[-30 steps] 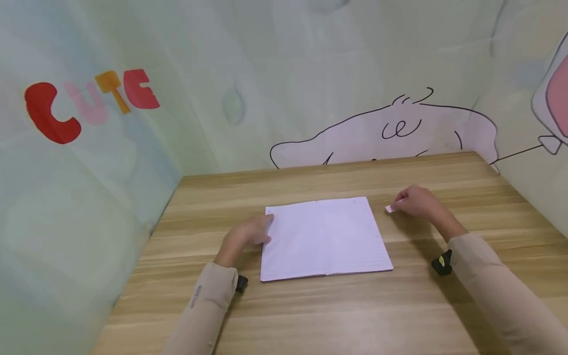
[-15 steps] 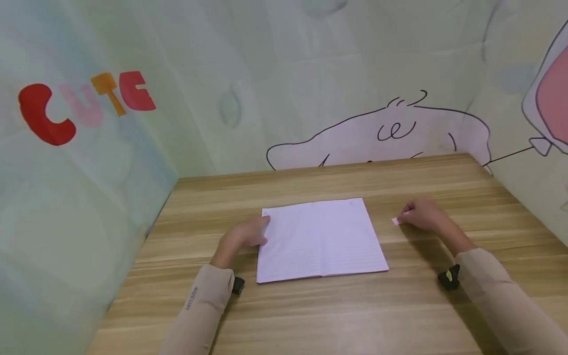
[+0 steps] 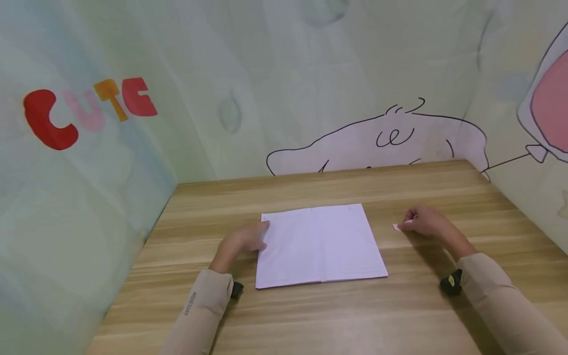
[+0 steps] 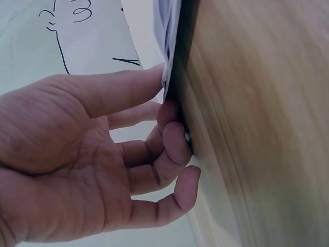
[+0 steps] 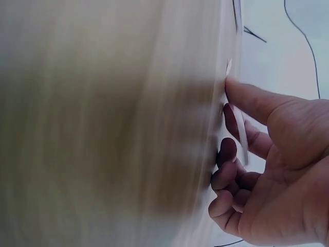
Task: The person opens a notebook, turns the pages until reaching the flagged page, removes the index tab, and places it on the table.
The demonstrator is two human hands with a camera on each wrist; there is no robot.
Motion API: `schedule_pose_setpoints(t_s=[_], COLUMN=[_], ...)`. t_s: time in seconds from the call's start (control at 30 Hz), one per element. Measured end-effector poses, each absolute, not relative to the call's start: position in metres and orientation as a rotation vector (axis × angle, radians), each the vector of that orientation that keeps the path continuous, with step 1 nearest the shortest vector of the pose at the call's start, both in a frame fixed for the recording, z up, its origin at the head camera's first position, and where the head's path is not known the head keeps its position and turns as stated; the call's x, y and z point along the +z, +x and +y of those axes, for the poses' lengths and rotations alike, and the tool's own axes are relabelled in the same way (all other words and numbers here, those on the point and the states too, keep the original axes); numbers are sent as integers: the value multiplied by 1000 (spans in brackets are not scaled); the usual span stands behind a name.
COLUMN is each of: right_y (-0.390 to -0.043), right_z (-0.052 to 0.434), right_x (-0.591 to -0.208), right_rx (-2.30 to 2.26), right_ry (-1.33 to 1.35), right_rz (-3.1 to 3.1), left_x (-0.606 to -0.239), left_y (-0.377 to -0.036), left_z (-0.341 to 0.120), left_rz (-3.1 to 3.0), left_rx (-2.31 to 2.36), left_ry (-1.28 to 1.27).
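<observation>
An open lined notebook point(image 3: 321, 251) lies on the wooden table with its pages facing up. At its left edge my left hand point(image 3: 244, 237) rests, the index finger reaching onto the page and the thumb touching the edge. In the left wrist view the thumb of my left hand point(image 4: 82, 139) meets the page edges, and the other fingers are loosely bent near the tabletop. To the right of the notebook, my right hand point(image 3: 426, 221) pinches a thin whitish strip point(image 3: 396, 227), likely paper, low over the table. The right wrist view shows this strip point(image 5: 241, 136) slightly curved, passing between thumb and index finger.
The wooden table point(image 3: 337, 320) extends around the notebook, with its far edge against a printed fabric backdrop point(image 3: 230, 59). Another backdrop panel borders the left side. A dark wrist device point(image 3: 451, 283) sits on the right wrist.
My right hand has moved a little right and toward me with the strip, away from the notebook. The left hand stays at the notebook's left edge. The head view has shifted slightly.
</observation>
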State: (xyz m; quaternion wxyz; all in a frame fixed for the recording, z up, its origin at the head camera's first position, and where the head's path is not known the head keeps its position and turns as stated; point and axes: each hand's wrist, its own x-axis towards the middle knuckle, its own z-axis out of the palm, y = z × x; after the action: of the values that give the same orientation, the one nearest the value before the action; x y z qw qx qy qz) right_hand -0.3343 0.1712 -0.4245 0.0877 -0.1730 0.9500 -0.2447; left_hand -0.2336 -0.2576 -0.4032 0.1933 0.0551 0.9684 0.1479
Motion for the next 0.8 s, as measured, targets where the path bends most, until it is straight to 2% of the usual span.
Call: schedule_pose_setpoints(t_s=[0.2, 0.8], right_y=[-339, -344], right_z=[176, 169], right_x=[-426, -426], right_rx=[-669, -484], right_ry=[-578, -474], right_rz=[2803, 2819], left_x=[-404, -405], left_y=[-234, -233], left_z=[-258, -262], left_rz=[2709, 2711], left_rx=[423, 443], left_ry=[134, 142])
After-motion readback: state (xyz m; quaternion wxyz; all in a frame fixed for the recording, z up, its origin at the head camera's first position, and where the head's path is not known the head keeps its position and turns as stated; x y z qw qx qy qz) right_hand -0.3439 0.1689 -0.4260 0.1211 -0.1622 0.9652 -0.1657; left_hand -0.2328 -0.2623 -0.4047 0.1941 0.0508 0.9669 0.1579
